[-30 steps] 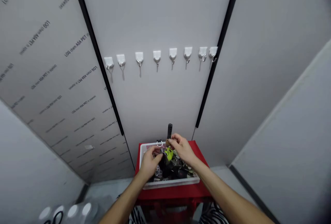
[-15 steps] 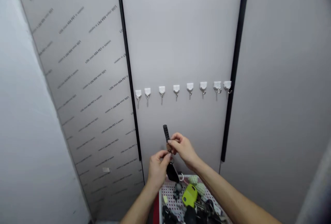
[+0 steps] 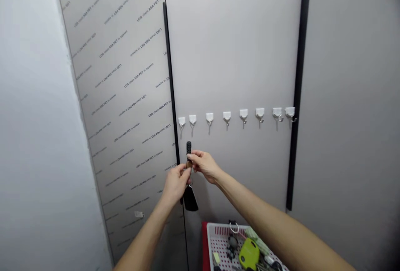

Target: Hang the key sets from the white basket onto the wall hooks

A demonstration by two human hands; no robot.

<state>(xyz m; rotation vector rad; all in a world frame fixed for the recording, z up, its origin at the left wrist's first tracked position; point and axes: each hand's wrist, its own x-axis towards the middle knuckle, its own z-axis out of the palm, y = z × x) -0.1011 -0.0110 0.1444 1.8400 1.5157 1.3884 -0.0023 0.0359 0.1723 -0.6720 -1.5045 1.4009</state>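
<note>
A keychain with a black braided strap (image 3: 188, 147) and a dark flat pendant (image 3: 190, 199) is held between my two hands in front of the cabinet door. My right hand (image 3: 203, 164) pinches the strap near its brown lower end. Just below, my left hand (image 3: 177, 182) pinches the metal ring part, with the pendant hanging under it. Fingers cover part of the ring. Above my hands, a row of several white adhesive hooks (image 3: 226, 116) runs across the door. The strap's top sits a little below the leftmost hooks (image 3: 181, 121), apart from them.
A white perforated basket (image 3: 215, 230) below on the right holds a lime-green fob (image 3: 249, 254), a grey figure charm (image 3: 232, 244) and other key items. Black vertical handle strips (image 3: 171, 83) border the door. A film-covered panel with printed text (image 3: 125, 96) stands at left.
My hands and the keychain have moved left and up, away from the basket and closer to the leftmost hooks. The camera view has shifted too. Both hands keep their pinch.
</note>
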